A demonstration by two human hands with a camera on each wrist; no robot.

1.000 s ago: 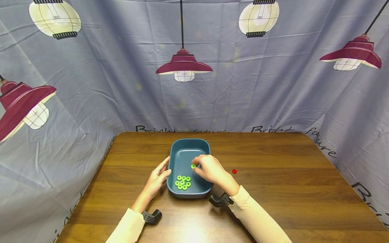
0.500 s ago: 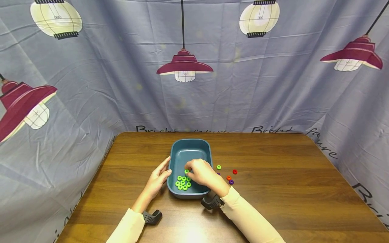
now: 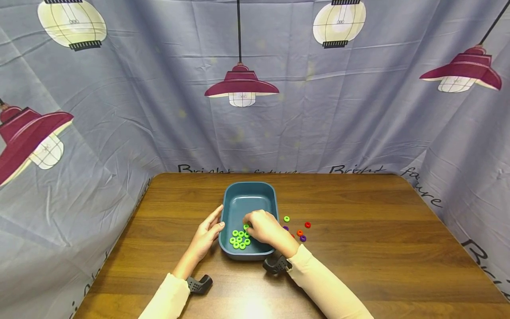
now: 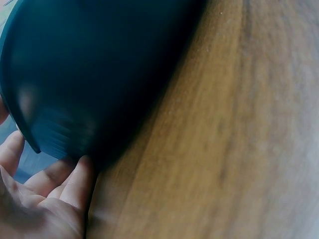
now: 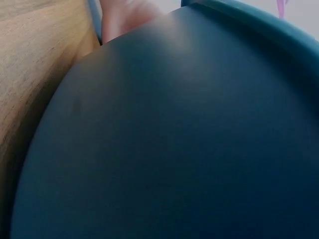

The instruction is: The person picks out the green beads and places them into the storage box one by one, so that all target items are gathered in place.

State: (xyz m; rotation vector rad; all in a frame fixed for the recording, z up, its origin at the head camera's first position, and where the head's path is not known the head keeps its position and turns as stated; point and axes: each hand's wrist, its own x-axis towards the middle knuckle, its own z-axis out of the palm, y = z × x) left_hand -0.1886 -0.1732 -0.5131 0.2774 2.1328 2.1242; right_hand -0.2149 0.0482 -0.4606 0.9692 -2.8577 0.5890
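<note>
A dark teal rectangular bin [image 3: 248, 191] stands on the table. Near its front left corner lie several small green rings [image 3: 239, 239] in a loose cluster. My right hand [image 3: 264, 227] reaches down into the bin, pinching one more green ring [image 3: 246, 226] at the cluster's far edge; the hand partly covers it. Along the bin's left wall, my left hand [image 3: 207, 232] rests with fingers extended. In the left wrist view, its fingertips [image 4: 82, 167] touch the bin's outer side. The bin's wall [image 5: 164, 134] fills most of the right wrist view, hiding the pinch.
To the right of the bin lie loose rings: a green ring [image 3: 287, 219], a red ring [image 3: 307, 225], an orange ring [image 3: 300, 233] and a purple ring [image 3: 303, 238]. Others are partly behind the right wrist. The wooden table [image 3: 378, 248] extends right; a printed curtain [image 3: 255, 137] hangs behind.
My right hand has carried the green ring left and toward me, down to the cluster. Rings right of the bin have come into sight from behind the arm. The left hand has stayed still.
</note>
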